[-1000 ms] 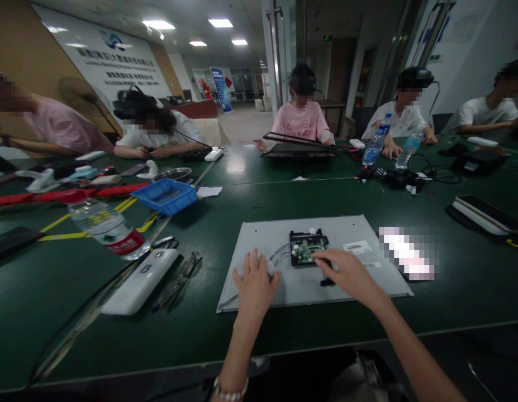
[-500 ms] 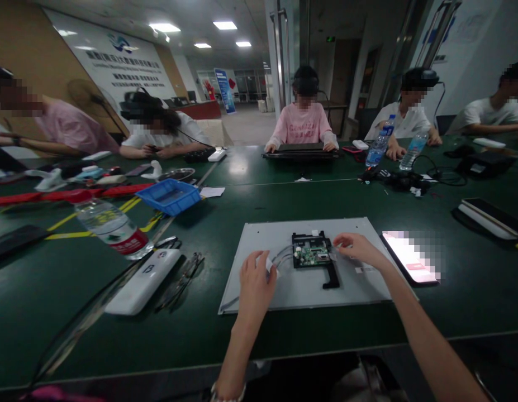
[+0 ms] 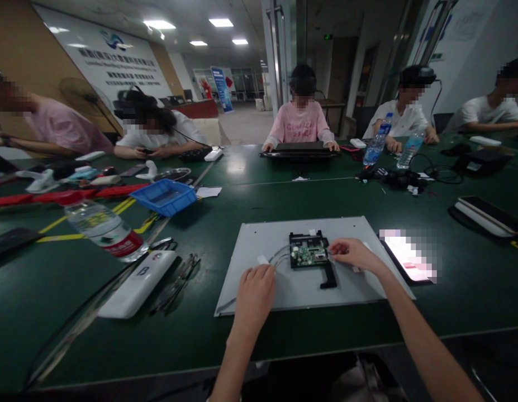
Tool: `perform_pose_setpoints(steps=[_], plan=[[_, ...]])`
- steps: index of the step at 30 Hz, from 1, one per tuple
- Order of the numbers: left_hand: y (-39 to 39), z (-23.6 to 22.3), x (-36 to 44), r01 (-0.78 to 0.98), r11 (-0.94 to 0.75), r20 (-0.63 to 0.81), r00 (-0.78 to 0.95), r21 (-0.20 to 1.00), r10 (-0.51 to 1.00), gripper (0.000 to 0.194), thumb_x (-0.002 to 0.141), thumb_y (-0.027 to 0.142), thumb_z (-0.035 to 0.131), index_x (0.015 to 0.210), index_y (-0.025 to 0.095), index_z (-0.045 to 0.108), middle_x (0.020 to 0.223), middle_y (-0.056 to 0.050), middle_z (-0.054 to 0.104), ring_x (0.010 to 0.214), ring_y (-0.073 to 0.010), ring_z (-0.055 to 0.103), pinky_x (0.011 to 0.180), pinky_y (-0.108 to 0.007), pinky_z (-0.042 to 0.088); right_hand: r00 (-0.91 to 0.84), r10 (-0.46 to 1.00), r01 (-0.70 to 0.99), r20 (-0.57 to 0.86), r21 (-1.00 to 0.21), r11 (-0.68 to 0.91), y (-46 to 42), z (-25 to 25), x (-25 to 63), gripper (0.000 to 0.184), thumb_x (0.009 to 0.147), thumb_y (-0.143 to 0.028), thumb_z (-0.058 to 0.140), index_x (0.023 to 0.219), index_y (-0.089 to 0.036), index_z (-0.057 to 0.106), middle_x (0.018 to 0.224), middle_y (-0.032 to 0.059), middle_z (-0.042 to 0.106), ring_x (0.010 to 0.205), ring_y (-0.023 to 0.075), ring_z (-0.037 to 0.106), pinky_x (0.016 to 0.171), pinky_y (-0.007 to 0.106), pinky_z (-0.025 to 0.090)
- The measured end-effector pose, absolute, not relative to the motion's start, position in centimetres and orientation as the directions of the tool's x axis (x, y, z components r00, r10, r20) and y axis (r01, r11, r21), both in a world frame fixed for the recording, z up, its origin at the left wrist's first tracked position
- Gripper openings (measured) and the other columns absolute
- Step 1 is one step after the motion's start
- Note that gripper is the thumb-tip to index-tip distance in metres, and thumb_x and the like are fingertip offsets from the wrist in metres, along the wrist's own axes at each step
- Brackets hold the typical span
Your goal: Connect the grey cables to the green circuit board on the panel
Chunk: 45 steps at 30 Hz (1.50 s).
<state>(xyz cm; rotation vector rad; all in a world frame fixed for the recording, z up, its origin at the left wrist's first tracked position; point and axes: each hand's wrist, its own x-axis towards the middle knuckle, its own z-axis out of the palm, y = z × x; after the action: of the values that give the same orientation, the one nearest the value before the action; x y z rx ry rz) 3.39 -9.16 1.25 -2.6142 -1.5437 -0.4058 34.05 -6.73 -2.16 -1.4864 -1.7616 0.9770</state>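
Note:
A grey metal panel [image 3: 351,228] lies flat on the green table in front of me. A small green circuit board [image 3: 307,253] in a black frame sits on its middle, with thin white wires [image 3: 279,255] running off to the left. My left hand [image 3: 255,291] rests on the panel's near left part, fingers curled under, close to the wires. My right hand [image 3: 353,253] is at the board's right edge, fingertips pinched together on something small that I cannot make out.
A lit phone [image 3: 407,254] lies right of the panel. On the left are a white power bank [image 3: 138,283], glasses [image 3: 177,283], a tipped water bottle [image 3: 104,228] and a blue tray [image 3: 165,195]. Several people sit around the table's far side.
My right hand moved from the board's near edge to its right side. My left hand slid back toward me and curled, uncovering the white wires.

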Motion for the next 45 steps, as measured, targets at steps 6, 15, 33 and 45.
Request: perform_pose_setpoints(steps=[6,15,33,45], plan=[[-8.6,1.1,3.0,0.893,-0.446,0.300,0.409,0.061,0.862,0.023,0.088,0.014,0.042,0.097,0.020,0.062,0.104,-0.009,0.067,0.099,-0.0220,0.061,0.096,-0.041,0.038,-0.130,0.991,0.586,-0.030,-0.809,0.053,-7.1,-1.3,34.0,0.025,0.072,-0.024,0.061,0.095,-0.019,0.068,0.082,0.0029,0.067,0.073,0.0153,0.059,0.070,0.029,0.047],[-9.2,0.5,2.5,0.850,-0.525,0.448,0.449,0.054,0.773,0.026,0.089,0.010,0.041,0.103,0.018,0.060,0.106,-0.008,0.067,0.106,-0.0197,0.060,0.099,-0.040,0.035,-0.171,0.985,0.666,0.006,-0.737,0.120,-7.1,-2.0,34.0,0.017,0.068,-0.024,0.066,0.084,-0.019,0.069,0.089,0.0028,0.059,0.075,0.0149,0.056,0.071,0.029,0.046],[-9.2,0.2,2.6,0.885,-0.463,0.363,0.415,0.050,0.834,0.022,0.087,0.009,0.045,0.097,0.017,0.063,0.102,-0.010,0.068,0.097,-0.0221,0.063,0.091,-0.038,0.043,0.011,1.000,0.522,0.000,-0.853,-0.005,-6.4,-3.3,35.2,0.019,0.076,-0.028,0.057,0.087,-0.018,0.068,0.081,0.0039,0.070,0.073,0.0167,0.063,0.067,0.027,0.047],[-9.1,0.0,3.0,0.885,-0.447,0.414,0.361,0.130,0.836,0.024,0.091,0.022,0.043,0.110,0.016,0.056,0.111,-0.009,0.063,0.104,-0.0228,0.057,0.094,-0.038,0.040,0.044,0.997,0.584,0.057,-0.811,0.021,-6.4,-3.6,35.3,0.019,0.075,-0.030,0.057,0.083,-0.018,0.069,0.079,0.0048,0.070,0.073,0.0185,0.064,0.068,0.029,0.048]])
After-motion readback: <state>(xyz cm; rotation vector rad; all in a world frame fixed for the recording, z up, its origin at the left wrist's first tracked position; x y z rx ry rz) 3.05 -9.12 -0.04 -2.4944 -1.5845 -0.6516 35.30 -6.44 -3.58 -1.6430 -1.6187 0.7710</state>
